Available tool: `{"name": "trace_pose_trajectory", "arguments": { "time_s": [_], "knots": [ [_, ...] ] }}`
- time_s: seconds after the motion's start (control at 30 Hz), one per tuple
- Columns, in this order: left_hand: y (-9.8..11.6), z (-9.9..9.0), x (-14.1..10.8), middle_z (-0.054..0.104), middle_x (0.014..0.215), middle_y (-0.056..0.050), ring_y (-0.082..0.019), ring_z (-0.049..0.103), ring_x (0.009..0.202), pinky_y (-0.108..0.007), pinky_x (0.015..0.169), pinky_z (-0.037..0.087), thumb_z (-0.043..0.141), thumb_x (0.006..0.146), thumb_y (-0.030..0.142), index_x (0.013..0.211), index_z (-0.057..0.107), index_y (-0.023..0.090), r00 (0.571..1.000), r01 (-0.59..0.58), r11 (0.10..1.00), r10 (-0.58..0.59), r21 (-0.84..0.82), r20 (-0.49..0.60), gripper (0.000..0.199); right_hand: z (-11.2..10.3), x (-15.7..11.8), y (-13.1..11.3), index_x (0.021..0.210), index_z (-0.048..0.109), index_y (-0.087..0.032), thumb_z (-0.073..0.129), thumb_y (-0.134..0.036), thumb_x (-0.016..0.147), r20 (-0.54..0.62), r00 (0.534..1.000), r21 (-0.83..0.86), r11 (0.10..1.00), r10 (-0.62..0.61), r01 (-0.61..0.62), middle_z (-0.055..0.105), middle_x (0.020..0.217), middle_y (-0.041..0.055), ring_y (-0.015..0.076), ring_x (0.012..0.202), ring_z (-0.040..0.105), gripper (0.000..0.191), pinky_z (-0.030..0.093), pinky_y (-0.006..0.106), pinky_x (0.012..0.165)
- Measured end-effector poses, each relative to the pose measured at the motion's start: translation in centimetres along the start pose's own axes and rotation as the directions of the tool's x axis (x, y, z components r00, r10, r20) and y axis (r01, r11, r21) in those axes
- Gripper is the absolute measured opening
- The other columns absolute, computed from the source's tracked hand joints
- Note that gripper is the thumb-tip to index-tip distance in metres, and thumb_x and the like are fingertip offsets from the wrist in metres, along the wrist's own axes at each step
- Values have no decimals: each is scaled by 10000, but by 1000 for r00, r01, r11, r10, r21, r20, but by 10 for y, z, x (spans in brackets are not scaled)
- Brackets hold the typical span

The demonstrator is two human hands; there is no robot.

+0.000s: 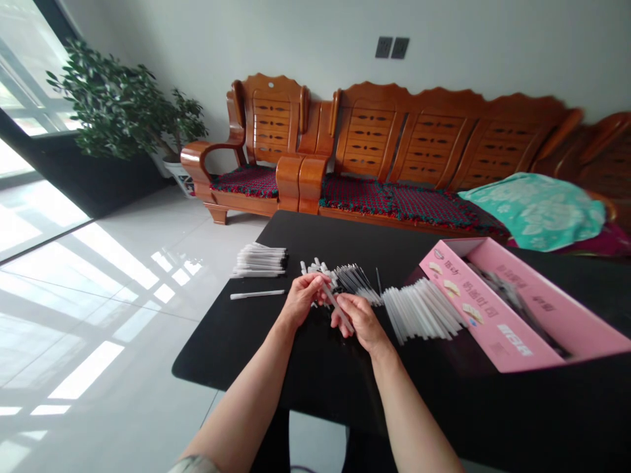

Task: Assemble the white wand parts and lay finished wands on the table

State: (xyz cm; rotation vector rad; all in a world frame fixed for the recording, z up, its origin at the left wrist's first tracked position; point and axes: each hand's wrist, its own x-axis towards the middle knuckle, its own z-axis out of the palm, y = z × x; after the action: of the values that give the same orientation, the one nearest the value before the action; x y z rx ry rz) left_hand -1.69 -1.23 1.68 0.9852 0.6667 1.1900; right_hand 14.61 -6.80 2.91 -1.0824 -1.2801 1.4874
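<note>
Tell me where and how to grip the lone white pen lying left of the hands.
Probably best pinched across its middle, coming from above and the near side: the lone white pen lies flat, slim and crosswise, and the pile of pens sits just beyond its far side.

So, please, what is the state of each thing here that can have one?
Held tube: slanting, gripped
Left hand: closed on its far end
Right hand: closed on its nearer part
Pink box: open, things inside
White pens: piled flat
Single pen: lying apart
Refills: lying side by side
White caps: heaped, partly hidden
Loose tubes: fanned out
Teal cloth: rumpled
</note>
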Motion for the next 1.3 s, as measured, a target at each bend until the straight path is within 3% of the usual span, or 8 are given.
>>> {"name": "trace_pose_trajectory", "arguments": {
  "time_s": [0.1,0.23,0.47,0.73,0.87,1.0,1.17,1.3],
  "knots": [
    [-2,3,-2,601,600,-20,-95,537,502,-202,483,412,717,797,512,890,729,115,998,17,999,-19,50,57,408,0,-1,-1,885,618,-134,501,-550,921,84,996,37,998,38,-42,564,484,-30,48,316,292,433,152,190,331],
    [-7,3,-1,614,595,-24,-93,517,490,-211,489,424,726,795,484,845,740,114,1000,-16,997,17,75,-11,373,-1,2,3,906,619,-143,508,-553,913,78,995,59,996,57,-61,359,443,-106,48,366,176,425,120,198,364],
    [-9,1,2,634,611,-28,-107,549,523,-222,520,445,745,774,461,822,751,124,993,-35,999,40,40,-115,340,6,5,5,760,631,-169,490,-489,940,-90,949,-445,864,-303,234,473,572,-25,99,542,403,393,294,232,516],
    [-6,1,0,612,569,-15,-93,512,474,-221,504,425,744,769,491,824,743,124,1000,-4,999,5,54,-20,372,-2,1,3,903,625,-159,459,-544,927,71,997,-69,998,10,-5,456,481,-64,65,372,227,420,155,215,382],
    [-11,2,2,631,590,-24,-105,543,500,-228,519,451,751,763,476,816,750,122,993,-37,998,42,48,-109,358,3,3,3,811,647,-166,447,-492,947,-66,969,-397,897,-239,194,465,535,-28,93,486,367,405,270,225,483],
    [-11,0,4,620,577,-16,-103,540,497,-229,526,456,753,757,484,815,745,122,985,-34,999,40,34,-166,366,10,5,4,845,689,-179,443,-463,950,-107,916,-668,711,-388,223,561,604,19,129,563,482,390,323,250,562],
    [-3,1,-1,594,558,-18,-100,505,477,-226,494,420,748,755,514,797,730,115,1000,1,998,1,56,-30,401,3,2,4,901,653,-157,431,-549,947,20,996,-217,972,-86,88,523,508,-30,85,392,354,453,242,217,407],
    [-1,3,-3,586,554,-20,-99,497,470,-230,493,418,739,773,498,801,728,114,999,16,998,-19,63,49,386,-1,0,2,963,634,-154,464,-554,924,160,986,19,999,39,-42,445,471,-78,58,344,207,436,162,207,362]
  ]
}}
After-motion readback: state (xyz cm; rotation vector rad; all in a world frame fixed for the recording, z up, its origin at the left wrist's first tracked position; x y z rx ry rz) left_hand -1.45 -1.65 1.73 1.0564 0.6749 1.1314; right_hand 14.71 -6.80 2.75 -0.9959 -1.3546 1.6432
